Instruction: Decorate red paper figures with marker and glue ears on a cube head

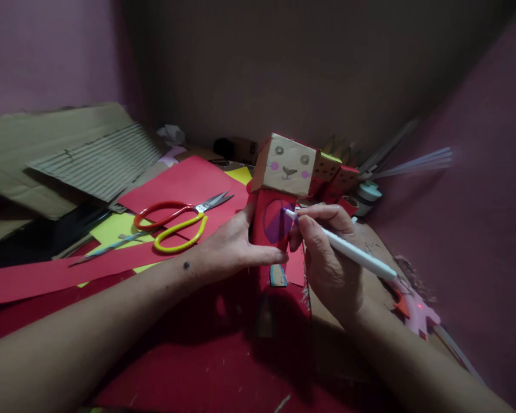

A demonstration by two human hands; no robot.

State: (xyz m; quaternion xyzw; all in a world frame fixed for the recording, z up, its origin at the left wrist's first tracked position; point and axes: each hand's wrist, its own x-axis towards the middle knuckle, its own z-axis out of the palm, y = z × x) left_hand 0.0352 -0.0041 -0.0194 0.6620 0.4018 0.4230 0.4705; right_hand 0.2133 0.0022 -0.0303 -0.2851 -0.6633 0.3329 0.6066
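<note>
A paper figure [287, 169] stands upright in front of me, with a box-shaped head that bears a drawn animal face and a red tube body. On the body is a purple circle [275, 226], partly filled with colour. My left hand [232, 244] is wrapped round the lower part of the body, thumb across its front. A white marker [352, 252] is pinched in my right hand [333, 264], its tip touching the circle near its right edge. Below my left thumb, a small blue-edged piece [278, 275] shows at the figure's base.
Scissors [178, 223] with red and yellow handles lie on red paper [189, 178]. A pencil [107, 248] rests left of them. Corrugated cardboard [98, 160] leans at the left. Behind the figure stand small red boxes [339, 175] and a jar [367, 198]. A pink glue gun [417, 310] lies right.
</note>
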